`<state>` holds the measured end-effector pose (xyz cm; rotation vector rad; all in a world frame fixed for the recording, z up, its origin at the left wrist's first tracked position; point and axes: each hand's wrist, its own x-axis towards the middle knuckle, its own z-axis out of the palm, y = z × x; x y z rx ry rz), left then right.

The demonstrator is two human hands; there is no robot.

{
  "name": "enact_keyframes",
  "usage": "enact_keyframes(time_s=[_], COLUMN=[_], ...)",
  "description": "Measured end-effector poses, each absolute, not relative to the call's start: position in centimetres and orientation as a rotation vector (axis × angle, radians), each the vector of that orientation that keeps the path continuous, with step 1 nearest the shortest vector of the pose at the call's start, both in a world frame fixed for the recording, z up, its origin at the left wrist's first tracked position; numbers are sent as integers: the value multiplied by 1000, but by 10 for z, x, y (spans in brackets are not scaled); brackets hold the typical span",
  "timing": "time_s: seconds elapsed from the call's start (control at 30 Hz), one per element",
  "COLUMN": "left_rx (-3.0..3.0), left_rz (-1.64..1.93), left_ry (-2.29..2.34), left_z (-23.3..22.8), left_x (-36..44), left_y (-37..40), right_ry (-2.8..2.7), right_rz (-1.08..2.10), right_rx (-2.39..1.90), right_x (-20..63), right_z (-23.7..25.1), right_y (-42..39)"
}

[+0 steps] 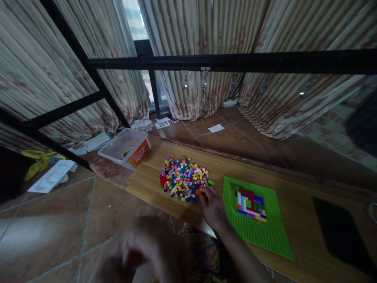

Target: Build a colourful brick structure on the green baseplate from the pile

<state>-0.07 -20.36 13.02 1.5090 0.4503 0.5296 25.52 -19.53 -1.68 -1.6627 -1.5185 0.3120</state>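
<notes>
Step in hand: picking a brick. Your right hand (pixel 212 207) rests on the wooden board (pixel 147 182) at the near right edge of the brick pile (pixel 183 179), fingertips curled on a small orange brick (pixel 199 192); whether the brick is pinched or only touched, I cannot tell.

Your left hand (pixel 138 251): low in the frame, over the floor and well apart from the pile, blurred. Its grip cannot be read.

Green baseplate (pixel 259 232): lies flat on the board just right of your right hand. A low build of red, blue, white and yellow bricks (pixel 250 204) sits in its far half; the near half shows bare studs.

Next move, as judged: you need a firm pinch on the one brick, a lift free of its neighbours, then a short carry right to the plate and a square press onto the studs.

Other items: clear plastic tub (pixel 125 147) with an orange label, at the far left corner of the board, near the pile; a dark flat panel (pixel 338 236) on the board, far right; papers on the tiled floor; black frame bars (pixel 206 62) above, before the curtains (pixel 279 98).

In the way: nothing lies between pile and plate. Loose bricks crowd the orange one.
</notes>
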Motion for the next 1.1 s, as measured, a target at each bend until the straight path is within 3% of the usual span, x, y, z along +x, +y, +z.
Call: enact_keyframes(time_s=[0.1,0.2,0.37,0.63,0.9,1.1], left_rx=[1453,1505,1650,2146,2196,2181], left_rz=[622,874,818,581,418,347], left_ry=[908,1378,1740,1846,1954,2020], left_z=[125,91,34,17,14,14], left_x=[26,27,7,18,20,25], left_y=[-158,-126,-107,-65,-19,-7], right_ry=[-1537,-1553,-1561,-1581,-1534,-1450], right_rz=[323,324,302,281,381,342], right_rx=[-1675,-1686,-1697,-1703,-1708,-1662], right_x=[255,255,256,256,260,252], right_z=[-16,-15,-16,-17,-15,13], right_y=[-197,-198,-198,-199,-201,-192])
